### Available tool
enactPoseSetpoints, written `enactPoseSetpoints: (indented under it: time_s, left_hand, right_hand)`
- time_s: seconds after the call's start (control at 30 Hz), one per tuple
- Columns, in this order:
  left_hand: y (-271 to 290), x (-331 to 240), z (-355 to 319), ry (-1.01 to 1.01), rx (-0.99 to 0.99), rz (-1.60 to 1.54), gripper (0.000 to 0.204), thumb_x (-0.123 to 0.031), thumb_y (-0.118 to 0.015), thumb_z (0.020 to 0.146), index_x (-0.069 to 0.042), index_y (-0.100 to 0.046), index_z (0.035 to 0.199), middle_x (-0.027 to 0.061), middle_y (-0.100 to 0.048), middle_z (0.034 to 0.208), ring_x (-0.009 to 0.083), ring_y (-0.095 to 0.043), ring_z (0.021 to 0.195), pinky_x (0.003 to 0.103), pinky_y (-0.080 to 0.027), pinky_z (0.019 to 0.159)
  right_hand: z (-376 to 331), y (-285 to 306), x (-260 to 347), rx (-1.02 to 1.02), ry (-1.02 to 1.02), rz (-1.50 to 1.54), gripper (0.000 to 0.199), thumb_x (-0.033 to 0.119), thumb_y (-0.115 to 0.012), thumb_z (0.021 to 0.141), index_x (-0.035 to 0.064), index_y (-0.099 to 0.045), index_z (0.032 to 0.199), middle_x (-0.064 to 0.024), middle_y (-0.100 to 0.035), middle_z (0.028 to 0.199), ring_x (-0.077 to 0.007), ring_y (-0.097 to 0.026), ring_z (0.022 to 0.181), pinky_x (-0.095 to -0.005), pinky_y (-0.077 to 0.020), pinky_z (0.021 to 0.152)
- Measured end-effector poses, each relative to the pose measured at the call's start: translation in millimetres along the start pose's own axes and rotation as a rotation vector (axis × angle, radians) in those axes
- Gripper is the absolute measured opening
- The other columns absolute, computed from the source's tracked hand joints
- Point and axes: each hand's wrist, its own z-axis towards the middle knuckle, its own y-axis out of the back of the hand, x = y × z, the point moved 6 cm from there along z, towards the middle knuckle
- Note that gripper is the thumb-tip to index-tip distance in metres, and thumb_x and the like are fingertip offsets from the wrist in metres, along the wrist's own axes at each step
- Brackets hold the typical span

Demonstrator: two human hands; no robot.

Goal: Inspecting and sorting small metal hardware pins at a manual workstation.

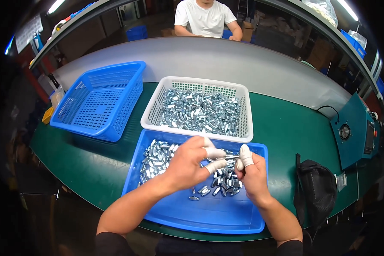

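Observation:
Over the blue tray (226, 213), my left hand (192, 162) reaches in with white-wrapped fingertips; its thumb and fingers are apart, and nothing shows between them. My right hand (254, 173), wrapped on thumb and finger, is closed in a pinch on a thin metal rod (232, 157) that points toward my left fingertips. Its far end is hard to make out. Beneath both hands lie many small shiny metal fittings (153, 164), heaped at the tray's left and back, with a few loose ones (194, 198) nearer me. My left hand hides part of the heap.
Behind the tray, touching it, stands a white basket (248, 115) full of similar fittings. A blue basket (100, 109) is at the left. A black bag (318, 187) and a teal machine (350, 132) occupy the right. Beyond the grey partition (277, 64) sits a person in white (205, 19).

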Motion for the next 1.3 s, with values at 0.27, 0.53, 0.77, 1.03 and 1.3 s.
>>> enactPoseSetpoints:
  time_s: [0.27,0.53,0.77,1.03,1.3]
  left_hand:
    - [41.5,48.5,1.1,0.394,-0.451,-0.076,0.023,-0.009,-0.069,0.078,-0.001,-0.066,0.099,-0.0003,-0.06,0.074,0.0042,-0.047,0.058,0.02,-0.04,0.051]
    - [-48.9,31.1,-36.9,0.306,0.595,0.397,0.033,-0.032,-0.07,0.074,-0.006,-0.065,0.094,0.0134,-0.064,0.079,0.0317,-0.062,0.078,0.041,-0.049,0.067]
    - [-53.8,31.2,-40.2,0.313,0.656,0.368,0.025,-0.02,-0.065,0.075,-0.002,-0.063,0.092,0.0152,-0.063,0.08,0.0331,-0.061,0.08,0.043,-0.049,0.07]
    - [-1.0,31.0,-5.5,0.363,0.081,-0.103,0.014,-0.006,-0.071,0.076,0.0,-0.062,0.085,0.004,-0.059,0.072,0.01,-0.054,0.061,0.025,-0.045,0.058]
    - [-6.9,25.0,-6.6,0.378,0.133,-0.12,0.02,-0.012,-0.076,0.073,0.0,-0.062,0.081,0.0031,-0.062,0.067,0.0085,-0.058,0.06,0.023,-0.047,0.056]
  right_hand:
    - [3.0,-3.8,3.2,-0.006,0.091,-0.021,0.043,0.037,-0.042,0.097,0.0105,-0.045,0.063,0.0016,-0.041,0.049,-0.0045,-0.031,0.04,-0.021,-0.0228,0.036]
    - [0.8,-0.1,0.6,-0.016,-0.018,0.07,0.041,0.03,-0.045,0.097,0.0082,-0.048,0.062,0.0024,-0.045,0.053,-0.0035,-0.037,0.046,-0.02,-0.0274,0.042]
    - [-2.0,-0.4,-0.8,-0.007,-0.015,0.051,0.04,0.03,-0.046,0.096,0.0085,-0.049,0.063,0.0026,-0.046,0.054,-0.0033,-0.037,0.047,-0.0202,-0.0277,0.042]
    - [2.0,2.4,4.5,-0.068,0.035,0.076,0.042,0.03,-0.045,0.097,0.0081,-0.048,0.061,0.0035,-0.044,0.053,-0.0033,-0.036,0.047,-0.021,-0.0262,0.043]
    - [3.1,-0.5,4.3,-0.044,0.017,0.091,0.042,0.03,-0.046,0.096,0.0076,-0.048,0.061,0.0031,-0.045,0.053,-0.0037,-0.037,0.047,-0.0207,-0.0278,0.044]
